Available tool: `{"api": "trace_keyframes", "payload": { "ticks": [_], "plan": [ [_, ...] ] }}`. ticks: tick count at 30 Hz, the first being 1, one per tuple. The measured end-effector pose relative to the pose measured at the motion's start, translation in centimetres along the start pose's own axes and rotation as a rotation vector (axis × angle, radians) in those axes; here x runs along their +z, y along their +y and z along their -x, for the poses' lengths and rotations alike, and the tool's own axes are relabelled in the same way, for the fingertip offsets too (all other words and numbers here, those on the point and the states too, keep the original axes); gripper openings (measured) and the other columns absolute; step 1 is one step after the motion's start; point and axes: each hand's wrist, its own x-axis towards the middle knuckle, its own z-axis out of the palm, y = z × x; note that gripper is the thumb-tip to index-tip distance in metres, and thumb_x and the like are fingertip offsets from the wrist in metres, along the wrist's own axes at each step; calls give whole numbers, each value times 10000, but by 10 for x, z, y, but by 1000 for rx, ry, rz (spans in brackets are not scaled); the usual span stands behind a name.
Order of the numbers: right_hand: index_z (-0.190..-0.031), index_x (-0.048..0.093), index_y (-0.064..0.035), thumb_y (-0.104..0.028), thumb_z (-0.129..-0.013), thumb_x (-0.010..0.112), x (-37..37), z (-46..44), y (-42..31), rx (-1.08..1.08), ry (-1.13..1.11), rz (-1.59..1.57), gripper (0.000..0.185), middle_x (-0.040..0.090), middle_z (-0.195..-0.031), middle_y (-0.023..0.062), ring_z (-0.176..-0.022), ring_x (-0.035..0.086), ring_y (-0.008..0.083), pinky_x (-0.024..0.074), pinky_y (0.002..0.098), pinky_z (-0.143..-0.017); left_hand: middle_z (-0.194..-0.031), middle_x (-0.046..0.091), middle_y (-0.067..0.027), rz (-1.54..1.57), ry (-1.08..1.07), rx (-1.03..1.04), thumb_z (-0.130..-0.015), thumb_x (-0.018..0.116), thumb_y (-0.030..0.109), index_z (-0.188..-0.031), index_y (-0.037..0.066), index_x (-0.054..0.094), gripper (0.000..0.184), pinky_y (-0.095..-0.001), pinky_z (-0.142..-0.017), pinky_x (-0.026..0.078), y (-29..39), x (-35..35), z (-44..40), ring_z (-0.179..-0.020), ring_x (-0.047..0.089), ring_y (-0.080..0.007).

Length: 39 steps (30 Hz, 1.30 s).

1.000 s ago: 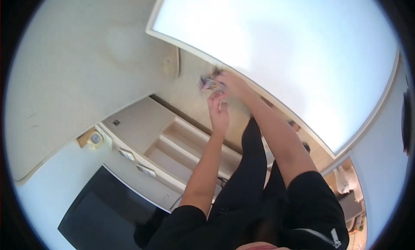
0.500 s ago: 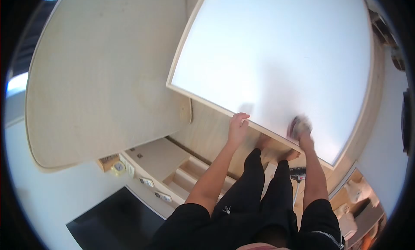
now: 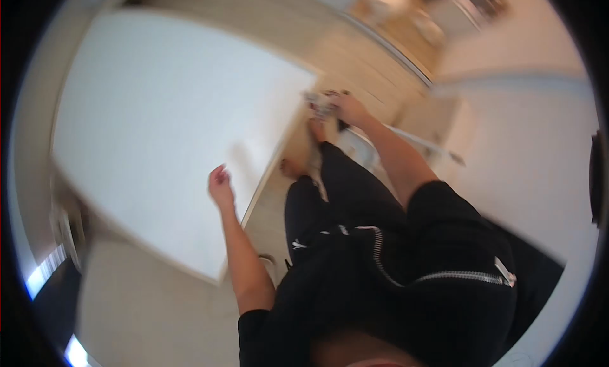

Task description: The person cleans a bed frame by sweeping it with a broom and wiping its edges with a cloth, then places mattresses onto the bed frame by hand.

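White counter (image 3: 152, 113) at 10 o'clock, with us standing beside it.
Our dark trousers (image 3: 361, 189) run from the middle toward 5 o'clock. Our left hand (image 3: 221, 188), at 9 o'clock, is over the counter, loosely open, nothing seen in it. Our right hand (image 3: 351, 109), at 1 o'clock, grips a small, blurred, mottled bundle (image 3: 321, 104) at 12 o'clock, by the counter's edge; we cannot tell whether they touch. We would do well to keep the bundle gathered firmly, clear of that edge, with our left hand free to steady it.
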Motion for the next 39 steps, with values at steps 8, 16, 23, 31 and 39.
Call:
{"api": "trace_keyframes", "payload": {
  "ticks": [8, 16, 23, 31, 39],
  "plan": [
    [-955, 620, -82, -103, -738, 569, -62, 88, 102, 591, 409, -269, 224, 566, -966, 149, -914, 569, 323, 467, 402, -785, -827, 598, -82, -188, -395, 17, -894, 528, 269, -1000, 12, 615, 291, -285, -702, 458, 70, 92, -42, -739, 558, -155],
    [-1219, 540, -34, -247, -943, 274, -115, 252, 254, 629, 735, -897, 439, 536, -1258, 93, -1136, 507, 199, 423, 360, -914, -960, 620, -142, -265, -786, 223, -823, 575, 207, -972, 22, 628, 244, -350, -760, 481, 97, 158, -43, -884, 602, -237],
    [-980, 593, 13, -286, -891, 438, -17, 168, 268, 575, -98, 137, 348, 594, -980, 160, -933, 566, 293, 447, 408, -801, -957, 626, -140, -321, -408, 448, -760, 555, 212, -871, 96, 660, 192, -421, -802, 457, 145, 156, -21, -944, 578, -314],
    [-984, 609, 27, -389, -918, 380, -45, -192, 73, -62, -16, 109, 479, 605, -1002, 241, -954, 573, 381, 433, 466, -814, -859, 648, -92, -261, 160, 143, -794, 576, 217, -859, 111, 621, 133, -402, -747, 467, 133, 38, 47, -843, 611, -281],
    [-1261, 495, -136, -166, -819, 590, -34, -254, -293, -785, -171, 80, 453, 507, -1137, 156, -1023, 522, 288, 434, 391, -873, -852, 627, -111, -9, 840, -402, -799, 595, 247, -818, 88, 642, 168, -367, -725, 472, 27, -105, 198, -822, 595, -282]
  ]
}}
